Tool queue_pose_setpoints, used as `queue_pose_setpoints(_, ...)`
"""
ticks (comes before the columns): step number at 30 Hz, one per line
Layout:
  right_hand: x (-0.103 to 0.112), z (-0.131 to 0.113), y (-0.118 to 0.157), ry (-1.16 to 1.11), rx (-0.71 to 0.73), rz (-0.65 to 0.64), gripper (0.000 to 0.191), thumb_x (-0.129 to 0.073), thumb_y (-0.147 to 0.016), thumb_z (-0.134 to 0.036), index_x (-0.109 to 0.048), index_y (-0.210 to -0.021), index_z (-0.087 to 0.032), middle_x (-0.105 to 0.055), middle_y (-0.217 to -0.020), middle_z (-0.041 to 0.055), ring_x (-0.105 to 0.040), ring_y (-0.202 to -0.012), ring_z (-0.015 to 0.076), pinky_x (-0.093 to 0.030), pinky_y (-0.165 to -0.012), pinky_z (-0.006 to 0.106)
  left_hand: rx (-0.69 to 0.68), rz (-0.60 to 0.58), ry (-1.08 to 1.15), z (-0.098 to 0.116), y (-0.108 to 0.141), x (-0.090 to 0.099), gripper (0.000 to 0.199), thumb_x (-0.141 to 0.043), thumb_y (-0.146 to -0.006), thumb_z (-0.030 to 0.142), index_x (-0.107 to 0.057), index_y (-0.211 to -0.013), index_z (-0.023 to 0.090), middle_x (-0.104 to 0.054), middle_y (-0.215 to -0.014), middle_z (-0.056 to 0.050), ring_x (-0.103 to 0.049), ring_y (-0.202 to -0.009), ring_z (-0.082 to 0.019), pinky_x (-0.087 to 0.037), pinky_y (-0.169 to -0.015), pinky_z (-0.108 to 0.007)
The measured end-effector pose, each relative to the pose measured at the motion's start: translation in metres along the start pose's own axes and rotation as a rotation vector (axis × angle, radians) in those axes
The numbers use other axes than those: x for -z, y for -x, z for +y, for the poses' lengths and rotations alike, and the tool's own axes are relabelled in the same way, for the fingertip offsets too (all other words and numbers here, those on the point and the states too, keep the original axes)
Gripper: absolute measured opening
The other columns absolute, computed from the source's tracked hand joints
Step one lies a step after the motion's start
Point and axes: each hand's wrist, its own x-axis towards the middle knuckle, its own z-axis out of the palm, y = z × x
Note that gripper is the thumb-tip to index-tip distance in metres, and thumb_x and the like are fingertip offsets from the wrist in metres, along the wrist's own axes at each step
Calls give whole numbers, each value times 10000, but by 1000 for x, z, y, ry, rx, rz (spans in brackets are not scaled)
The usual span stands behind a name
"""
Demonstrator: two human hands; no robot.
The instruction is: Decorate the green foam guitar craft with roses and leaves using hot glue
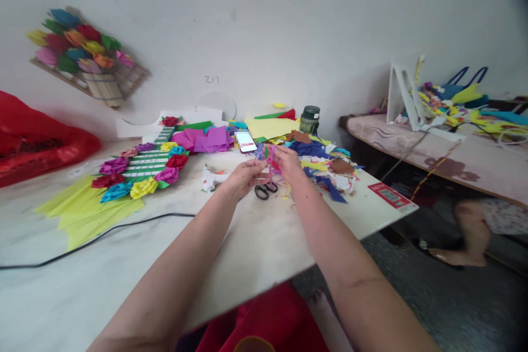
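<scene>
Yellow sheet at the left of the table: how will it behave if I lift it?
The yellow sheet looks thin and wrinkled, so probably floppy and light. Its far end meets the flower-edged green piece, so lifting might drag that too.

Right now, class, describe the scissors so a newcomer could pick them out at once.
On the white table, find the left hand and right hand. Just below them in view, between the forearms, are the scissors, set apart from the bright paper scraps by dark ring handles.
</scene>
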Motion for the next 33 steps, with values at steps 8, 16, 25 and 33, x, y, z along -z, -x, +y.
queue_pose_setpoints(8, 11, -1, -6, 58, 2, 141, 171, -711, -570, -286, -677, -690, -169, -686, -705, 33, -645, -719, 175, -507, -745, 330, -86, 62, 37, -3, 1, 2, 97, -676, -667, 145, -587, -669, 106, -632, -647, -55, -630, -611, -137, -523, -661, -269)
queue_pose_setpoints(16, 28, -5, -11, 78, -7, 285, 136, -681, -597, -260, -653, -684, -159, -683, -721, 43, -624, -653, 159, -520, -667, 300, -128, 166, 20, -1, 0, 14, 109, -669, -680, 165, -577, -688, 108, -634, -646, -62, -613, -566, -115, -515, -638, -258)
queue_pose_setpoints(25, 38, -15, -25, 121, 212, 626, 445, -645, -663, -399, -664, -992, -99, -530, -515, -49, -389, -400, 50, -442, -448, 222, 139, -49, -377, 12, 19, -2, 309, -765, -581, 286, -572, -756, 120, -663, -753, -85, -651, -585, -180, -504, -534, -253)
queue_pose_setpoints(33, 37, -16, -23, 190, 278, 449, 339, -658, -654, -369, -686, -878, -117, -621, -659, 2, -525, -551, 68, -462, -564, 207, 15, 153, -496, 22, 19, 13, 277, -718, -625, 341, -586, -741, 127, -672, -655, -64, -551, -419, -90, -405, -409, -188)
